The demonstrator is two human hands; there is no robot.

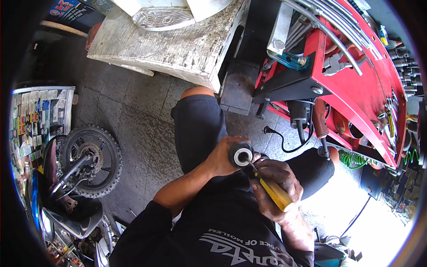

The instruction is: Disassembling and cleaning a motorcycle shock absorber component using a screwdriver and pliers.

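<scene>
My left hand (219,156) is wrapped round a black cylindrical part with a pale metal ring (236,157) and a dark hole at its end. What kind of part it is, I cannot tell. Closed round the yellow handle of a screwdriver (276,194), my right hand (288,178) is dark with grime. The screwdriver's thin shaft points up and left to the ring, with its tip at or inside the hole. Both hands are close together over my lap, between my knees.
A worn pale wooden bench (164,49) stands ahead. At right is a red tool cart (369,84) with pliers, rods and a power tool (320,118); a black plug (268,129) hangs by it. A motorcycle wheel (91,160) and glass cabinet (40,115) are at left.
</scene>
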